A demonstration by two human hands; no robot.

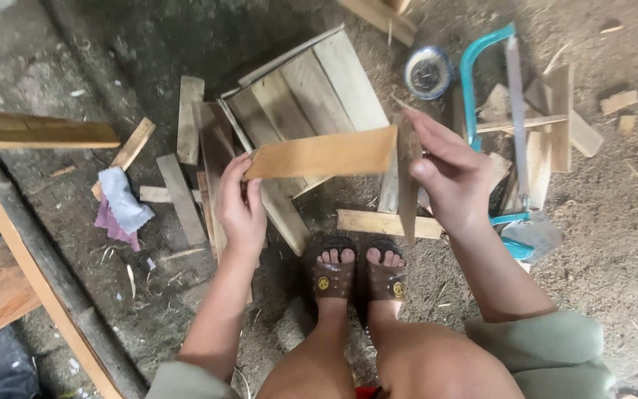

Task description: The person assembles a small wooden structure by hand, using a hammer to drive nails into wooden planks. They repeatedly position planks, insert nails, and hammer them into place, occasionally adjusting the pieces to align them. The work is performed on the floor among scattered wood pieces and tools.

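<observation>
My left hand (241,203) grips the left end of a short, flat, tan wooden board (323,154), held level in front of me. My right hand (443,174) holds a second, narrower strip of wood (407,181) upright against the board's right end, so the two pieces meet at a right angle. Both hands hover above a slatted wooden panel (311,96) lying on the dirt floor. My feet in dark sandals (358,273) are just below the hands.
A teal-framed hacksaw (490,81) lies to the right over wood offcuts (555,125). A small round tin (428,72) sits above it. Loose planks (186,170) and a crumpled cloth (121,203) lie left. Long beams (31,133) and a pole (53,281) run along the left edge.
</observation>
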